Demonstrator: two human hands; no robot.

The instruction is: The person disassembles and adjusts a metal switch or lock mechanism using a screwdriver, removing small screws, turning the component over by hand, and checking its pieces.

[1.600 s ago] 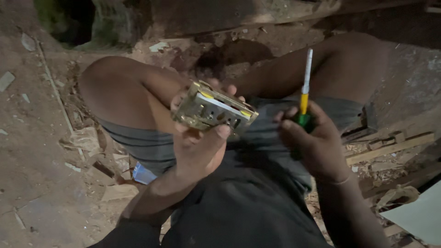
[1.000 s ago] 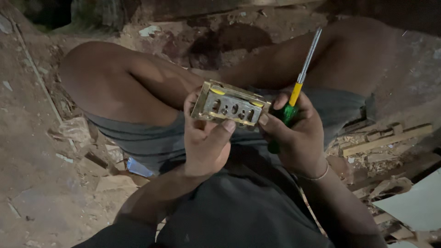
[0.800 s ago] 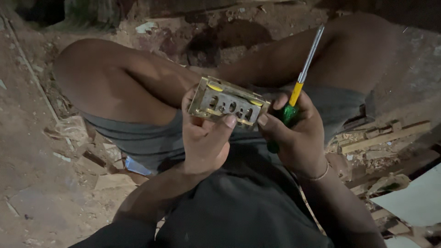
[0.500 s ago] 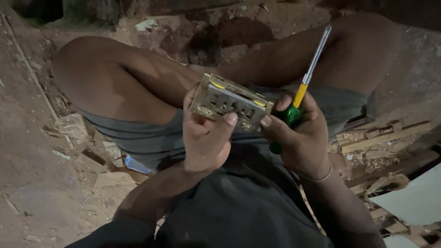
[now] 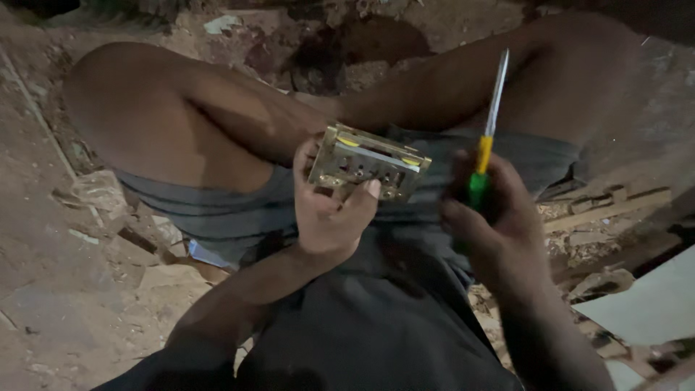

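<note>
Above the lap of a seated person, two hands are handling a metal switch plate and a screwdriver.

Left hand [image 5: 329, 210] is gripping the brass-coloured switch plate [image 5: 368, 161] from below, thumb lying across its lower edge, holding it over the grey shorts [image 5: 217, 210]. Right hand [image 5: 499, 217] is closing around the green-and-yellow screwdriver [image 5: 485, 137], whose shaft is pointing upward, just beside the plate without touching it. Rubble [image 5: 94, 192] is lying on the dirt floor.

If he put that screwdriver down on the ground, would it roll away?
Probably not far. The screwdriver, gripped in the right hand, has a round, thin shaft, so it might roll a bit. But the dirt floor looks rough and littered with rubble, which would likely stop it.
</note>
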